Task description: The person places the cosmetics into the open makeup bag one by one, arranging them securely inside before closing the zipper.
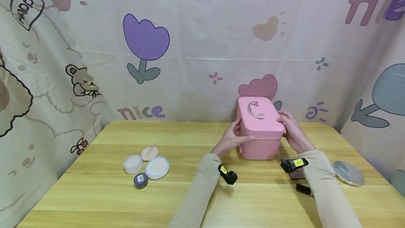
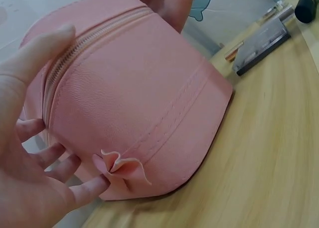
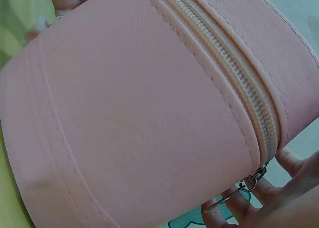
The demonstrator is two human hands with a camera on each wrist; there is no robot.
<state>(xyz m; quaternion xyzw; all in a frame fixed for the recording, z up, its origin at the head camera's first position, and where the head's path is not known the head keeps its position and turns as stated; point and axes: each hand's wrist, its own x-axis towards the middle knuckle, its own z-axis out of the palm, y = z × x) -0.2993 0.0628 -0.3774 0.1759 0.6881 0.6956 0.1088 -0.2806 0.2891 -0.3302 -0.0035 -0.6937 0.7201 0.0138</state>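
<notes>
A pink zippered cosmetic case (image 1: 262, 127) with a silver handle (image 1: 254, 110) on its lid stands at the back right of the table. My left hand (image 1: 230, 138) holds its left side, thumb across the front near the zip and fingers along the side by a small pink ruffled tab (image 2: 122, 168). My right hand (image 1: 293, 131) grips the opposite side, with the thumb by the lid's edge. In the right wrist view, the fingers (image 3: 239, 203) lie beside the metal zip pull (image 3: 251, 183). The zip appears closed along the visible faces.
To the left lie a white round container (image 1: 133, 164), a round puff (image 1: 149, 153), a white-rimmed compact (image 1: 157, 168) and a small purple jar (image 1: 140, 180). Around the right forearm are a dark palette (image 1: 297, 174), a black tube (image 1: 303, 189) and a silver round compact (image 1: 349, 174).
</notes>
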